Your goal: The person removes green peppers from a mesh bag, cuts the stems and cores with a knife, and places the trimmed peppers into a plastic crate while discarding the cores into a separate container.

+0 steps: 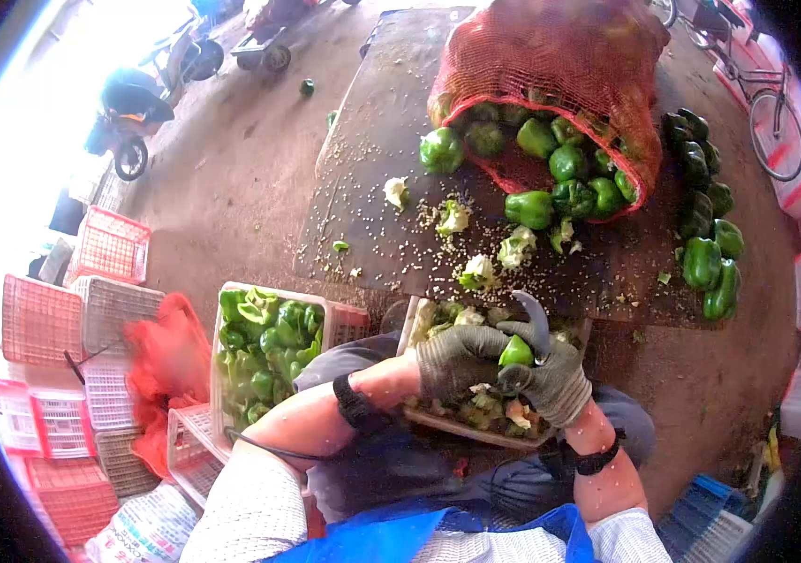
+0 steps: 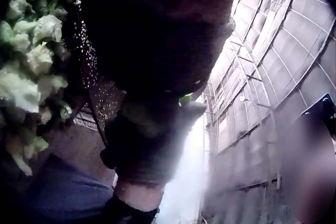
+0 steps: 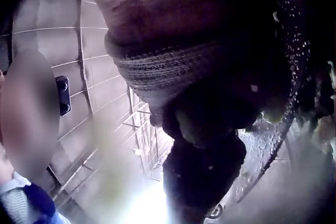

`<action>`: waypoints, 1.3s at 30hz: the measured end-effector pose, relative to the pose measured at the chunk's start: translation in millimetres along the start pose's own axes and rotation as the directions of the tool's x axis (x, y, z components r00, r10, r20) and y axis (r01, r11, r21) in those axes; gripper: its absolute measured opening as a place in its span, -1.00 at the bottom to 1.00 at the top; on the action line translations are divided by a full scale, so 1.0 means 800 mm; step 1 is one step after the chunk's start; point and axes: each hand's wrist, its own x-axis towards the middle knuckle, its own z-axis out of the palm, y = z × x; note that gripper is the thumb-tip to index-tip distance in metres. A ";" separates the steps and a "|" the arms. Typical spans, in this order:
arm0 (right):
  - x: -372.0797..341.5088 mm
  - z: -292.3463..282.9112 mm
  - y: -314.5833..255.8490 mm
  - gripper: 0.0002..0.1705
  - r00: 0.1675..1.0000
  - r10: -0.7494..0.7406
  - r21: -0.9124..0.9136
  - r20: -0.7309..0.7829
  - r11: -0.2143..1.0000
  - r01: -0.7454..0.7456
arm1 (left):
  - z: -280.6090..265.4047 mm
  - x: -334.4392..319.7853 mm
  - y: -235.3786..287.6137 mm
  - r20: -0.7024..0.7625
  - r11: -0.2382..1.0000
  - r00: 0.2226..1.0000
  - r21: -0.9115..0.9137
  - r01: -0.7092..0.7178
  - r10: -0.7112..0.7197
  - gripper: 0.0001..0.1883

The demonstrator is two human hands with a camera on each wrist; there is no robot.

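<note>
In the head view, both hands wear dark knitted gloves and meet over a crate point(image 1: 476, 436) of pale pepper cores and scraps. My left hand point(image 1: 457, 361) grips a green bell pepper point(image 1: 516, 352), mostly covered by the gloved fingers. With my right hand point(image 1: 555, 383) I hold a knife with a curved blade point(image 1: 536, 317), its tip pointing up and away; its handle is hidden in the glove. The right wrist view shows the blade point(image 3: 261, 148) wet and speckled. Dark gloves fill much of both wrist views, and pale cores point(image 2: 39, 58) lie at the left wrist view's left.
A dark board point(image 1: 372, 188) ahead carries scattered seeds, cut cores point(image 1: 516, 247) and a red mesh sack point(image 1: 551, 56) spilling green peppers point(image 1: 569, 164). More peppers point(image 1: 701, 263) line its right edge. A crate of cut peppers point(image 1: 269, 352) stands left, beside stacked crates point(image 1: 44, 314).
</note>
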 end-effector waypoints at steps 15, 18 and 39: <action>-0.019 -0.030 -0.007 -0.11 0.974 0.221 0.163 -0.049 0.964 -0.210 | 0.026 0.008 -0.004 0.016 0.905 1.000 0.426 -0.008 0.001 -0.51; -0.015 -0.035 -0.014 -0.15 0.982 0.183 0.192 -0.039 0.966 -0.173 | 0.033 0.002 0.007 -0.005 0.885 0.996 0.460 -0.072 0.084 -0.55; -0.011 -0.024 -0.019 -0.21 0.839 0.513 0.305 0.182 0.782 -0.544 | 0.032 -0.008 0.027 -0.006 0.873 0.972 0.439 0.213 -0.234 -0.74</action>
